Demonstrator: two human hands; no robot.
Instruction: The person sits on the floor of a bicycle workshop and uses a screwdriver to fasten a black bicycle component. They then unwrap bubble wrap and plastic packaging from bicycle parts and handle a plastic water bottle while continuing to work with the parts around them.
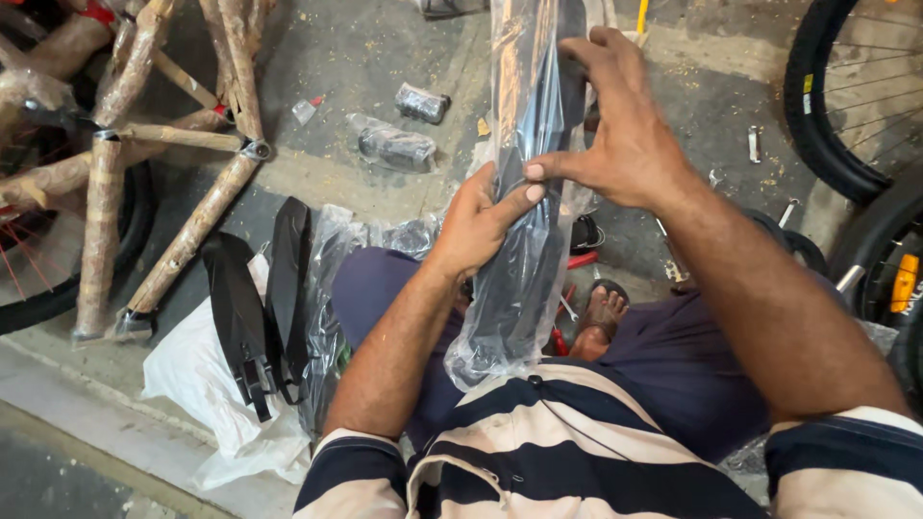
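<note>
Grip of both hands, left hand [478, 223] and right hand [620, 135], holds clear plastic-bagged black mudguard [524, 279] upright.

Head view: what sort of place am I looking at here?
Most likely a bicycle shop or assembly workshop, worked on the floor. A paper-wrapped bike frame lies at left, tyres stand at right, two black mudguards rest on white plastic, and both hands grip a long black part in a clear bag.

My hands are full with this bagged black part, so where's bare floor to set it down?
Bare concrete lies between the paper-wrapped bike frame and the two small wrapped parts, and beyond them toward the top. It is crowded by the left hand: black mudguards on white plastic. Right of the right hand, tools and tyres.
</note>
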